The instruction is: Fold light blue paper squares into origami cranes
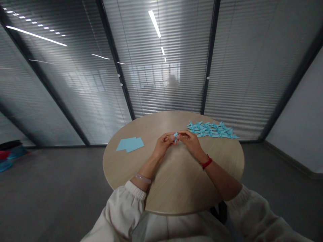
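My left hand [163,144] and my right hand [191,142] meet above the middle of a round wooden table [176,188]. Both pinch a small, partly folded piece of light blue paper [175,135] between their fingertips. A pale bracelet sits on my left wrist and a red cord on my right. To the right behind my hands lie several finished blue folded paper figures [212,130] in rows. On the left of the table rests a small stack of flat blue paper sheets [130,144].
The table stands on a grey floor before glass walls with closed blinds [164,67]. Dark and coloured bags [10,153] lie on the floor at far left. White sleeves cover my forearms at the table's near edge.
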The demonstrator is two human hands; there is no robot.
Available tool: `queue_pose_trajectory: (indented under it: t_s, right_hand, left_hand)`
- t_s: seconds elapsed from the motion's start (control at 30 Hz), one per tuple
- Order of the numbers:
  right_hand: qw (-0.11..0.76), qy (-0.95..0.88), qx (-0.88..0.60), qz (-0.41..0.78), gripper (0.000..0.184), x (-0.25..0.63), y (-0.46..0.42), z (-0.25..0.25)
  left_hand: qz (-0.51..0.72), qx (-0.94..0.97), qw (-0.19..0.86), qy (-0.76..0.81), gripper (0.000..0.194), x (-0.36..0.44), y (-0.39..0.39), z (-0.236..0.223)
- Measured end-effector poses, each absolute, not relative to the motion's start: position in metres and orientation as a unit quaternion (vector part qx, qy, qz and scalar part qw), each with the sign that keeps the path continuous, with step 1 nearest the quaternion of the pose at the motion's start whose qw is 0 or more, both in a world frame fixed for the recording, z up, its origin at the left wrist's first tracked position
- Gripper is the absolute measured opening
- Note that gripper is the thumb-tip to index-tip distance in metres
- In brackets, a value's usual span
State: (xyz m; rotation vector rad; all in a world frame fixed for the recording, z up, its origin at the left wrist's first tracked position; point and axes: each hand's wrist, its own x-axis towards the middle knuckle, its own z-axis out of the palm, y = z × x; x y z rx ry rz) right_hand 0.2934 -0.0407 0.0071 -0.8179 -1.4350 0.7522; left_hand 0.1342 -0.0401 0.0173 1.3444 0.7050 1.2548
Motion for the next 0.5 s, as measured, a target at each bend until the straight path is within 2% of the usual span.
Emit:
queue_pose_trajectory:
  t_s: [0.5]
  right_hand:
    - [0.63,-0.65,-0.37,0.209,0.027,0.2975,-0.0368,0.0026]
  left_hand:
    - [0.541,0.562,0.556,0.286,0.044,0.1334,-0.041,0.0184]
